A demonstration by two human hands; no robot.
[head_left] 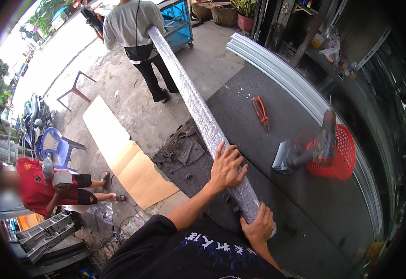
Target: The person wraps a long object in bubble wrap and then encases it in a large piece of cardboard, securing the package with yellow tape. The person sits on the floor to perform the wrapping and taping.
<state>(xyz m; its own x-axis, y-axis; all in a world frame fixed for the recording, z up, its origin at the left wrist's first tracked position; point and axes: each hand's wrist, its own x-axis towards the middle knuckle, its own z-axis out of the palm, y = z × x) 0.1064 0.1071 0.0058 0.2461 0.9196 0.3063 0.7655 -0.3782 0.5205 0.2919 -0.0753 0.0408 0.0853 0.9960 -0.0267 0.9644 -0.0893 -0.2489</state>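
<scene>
A long roll wrapped in shiny silver-grey film (pixel 198 111) runs from my chest out over the dark worktable (pixel 282 186). My left hand (pixel 227 166) lies over the top of the roll, fingers spread around it. My right hand (pixel 260 224) grips the roll's near end from below. A person in a grey shirt and black trousers (pixel 138 42) holds the roll's far end at the top of the view.
On the table lie orange-handled pliers (pixel 260 111), a power drill (pixel 305 149) and a red plastic basket (pixel 340 153). Long white profiles (pixel 296 83) lie along the table's right side. Cardboard sheets (pixel 124 158), a blue plastic chair (pixel 56 146) and a seated person in red (pixel 40 186) are at left.
</scene>
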